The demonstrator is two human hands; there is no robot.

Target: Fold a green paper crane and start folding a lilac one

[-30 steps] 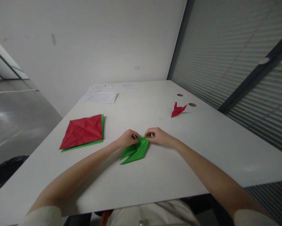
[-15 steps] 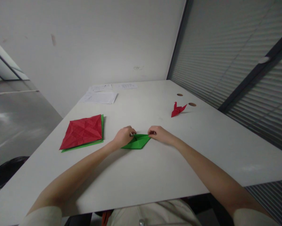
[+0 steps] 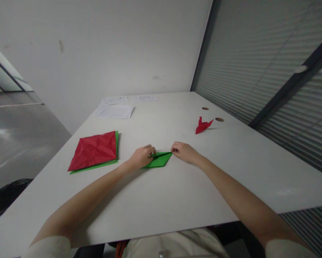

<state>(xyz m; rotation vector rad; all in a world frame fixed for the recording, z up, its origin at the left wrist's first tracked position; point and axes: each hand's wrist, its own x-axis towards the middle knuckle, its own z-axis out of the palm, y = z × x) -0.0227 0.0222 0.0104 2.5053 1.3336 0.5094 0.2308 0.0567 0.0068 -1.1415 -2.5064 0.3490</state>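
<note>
Between my hands lies a folded piece of green origami paper (image 3: 159, 161), flat near its front edge and slightly raised at the back, with a dark gap between its layers. My left hand (image 3: 143, 157) has its fingers curled on the paper's left part and covers that end. With thumb and index finger, my right hand (image 3: 184, 151) pinches the pointed right corner. Farther off to the right stands a red origami crane (image 3: 203, 125). To the left is a stack of creased paper sheets (image 3: 98, 148), red on top with green edges below.
White printed sheets (image 3: 115, 111) lie at the far left of the white table (image 3: 161, 200). Two round cable holes (image 3: 219, 119) sit near the right edge, beside window blinds (image 3: 255, 64). A black bag-like object (image 3: 9, 195) is below on the left.
The green paper has narrowed, its front edge moving up and its opening closing to a thin gap. My right hand has shifted slightly right with the corner.
</note>
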